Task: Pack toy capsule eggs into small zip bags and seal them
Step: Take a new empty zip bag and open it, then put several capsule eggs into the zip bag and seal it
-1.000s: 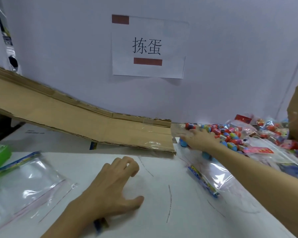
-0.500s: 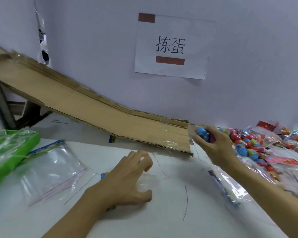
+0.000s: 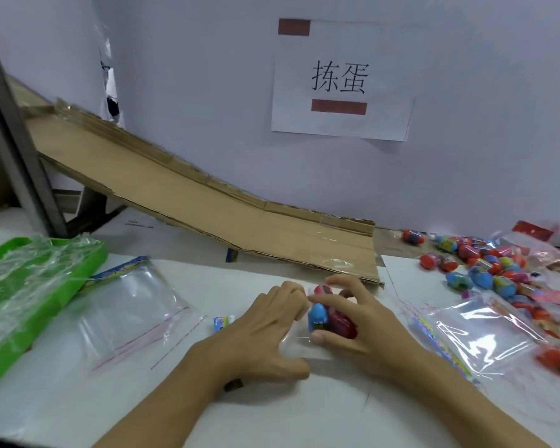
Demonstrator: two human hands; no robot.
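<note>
At the middle of the white table [image 3: 304, 415], my right hand [image 3: 366, 328] grips several capsule eggs: a blue one [image 3: 317, 316], a dark red one [image 3: 345, 326] and a pink one [image 3: 322, 290]. My left hand [image 3: 265, 334] is right beside it, fingers curled over the mouth of a small clear zip bag [image 3: 293, 345] that lies flat under both hands. The eggs are at the bag's opening, touching my left fingertips. A loose pile of eggs [image 3: 485, 273] lies at the right.
A cardboard ramp [image 3: 207, 208] slopes down from the back left to the table's middle. A green tray [image 3: 42, 286] of plastic bags stands at the left, with a larger clear zip bag [image 3: 126, 315] beside it. More clear bags [image 3: 479, 334] lie at the right.
My right hand has come back from the egg pile at the right with eggs in it and now meets my left hand at the small bag. The view has turned left.
</note>
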